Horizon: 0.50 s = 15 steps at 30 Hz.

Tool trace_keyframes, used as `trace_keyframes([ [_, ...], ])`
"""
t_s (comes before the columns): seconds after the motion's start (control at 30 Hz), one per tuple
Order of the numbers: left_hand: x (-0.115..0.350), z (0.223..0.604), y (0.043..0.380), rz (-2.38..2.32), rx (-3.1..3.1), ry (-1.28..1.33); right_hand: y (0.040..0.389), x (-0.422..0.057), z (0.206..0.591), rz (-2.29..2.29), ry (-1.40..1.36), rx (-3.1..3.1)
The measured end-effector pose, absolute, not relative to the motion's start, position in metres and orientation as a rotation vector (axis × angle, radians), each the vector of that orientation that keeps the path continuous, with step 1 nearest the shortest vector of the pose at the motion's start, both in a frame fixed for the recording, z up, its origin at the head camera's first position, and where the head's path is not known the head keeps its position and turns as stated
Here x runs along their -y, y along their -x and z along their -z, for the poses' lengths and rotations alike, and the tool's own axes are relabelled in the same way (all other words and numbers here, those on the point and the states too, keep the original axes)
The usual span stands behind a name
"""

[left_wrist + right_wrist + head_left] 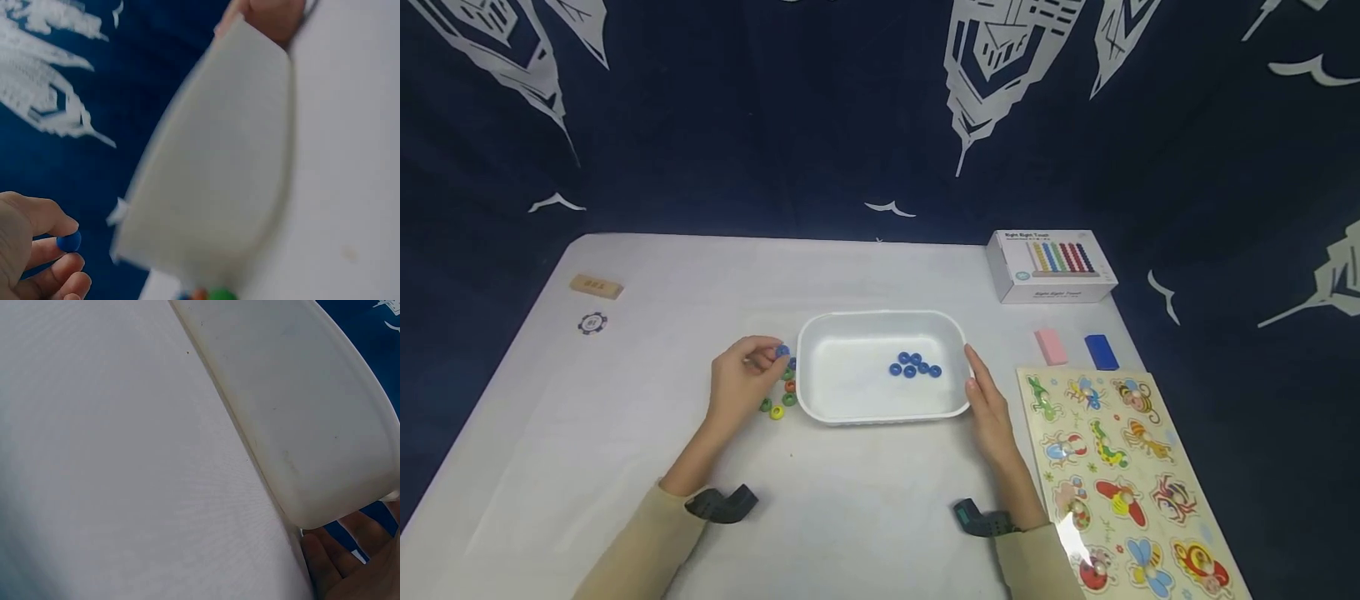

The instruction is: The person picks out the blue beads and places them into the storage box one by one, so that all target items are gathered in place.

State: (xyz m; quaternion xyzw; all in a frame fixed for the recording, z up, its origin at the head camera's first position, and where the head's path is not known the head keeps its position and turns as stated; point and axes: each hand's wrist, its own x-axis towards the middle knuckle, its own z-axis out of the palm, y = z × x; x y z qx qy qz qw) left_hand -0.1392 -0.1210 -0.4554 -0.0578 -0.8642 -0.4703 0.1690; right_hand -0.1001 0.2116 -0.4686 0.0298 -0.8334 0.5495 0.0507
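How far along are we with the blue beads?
Apparently done: six blue beads lie in the white tray. In hand: the left hand pinches another blue bead, while the right hand touches the tray's right end. Remaining, it seems: one loose blue bead outside, near green beads, an orange-red bead and a yellow bead; whether those go in, I cannot tell.

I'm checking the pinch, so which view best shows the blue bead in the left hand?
The left wrist view: it shows the blue bead large and close, pinched in the left hand. The head view shows it only small, near the white tray; the right wrist view does not show it.
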Motion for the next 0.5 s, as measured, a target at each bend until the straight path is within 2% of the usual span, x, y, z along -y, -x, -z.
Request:
trace_keyframes([
  [0.2,0.073,0.424,0.162,1.412,2.555,0.405,0.106,-0.219,0.482,-1.68,-0.096,2.543],
  [0.5,0.015,0.437,0.197,1.325,2.824,0.59,0.11,-0.223,0.495,-1.626,-0.117,2.54],
])
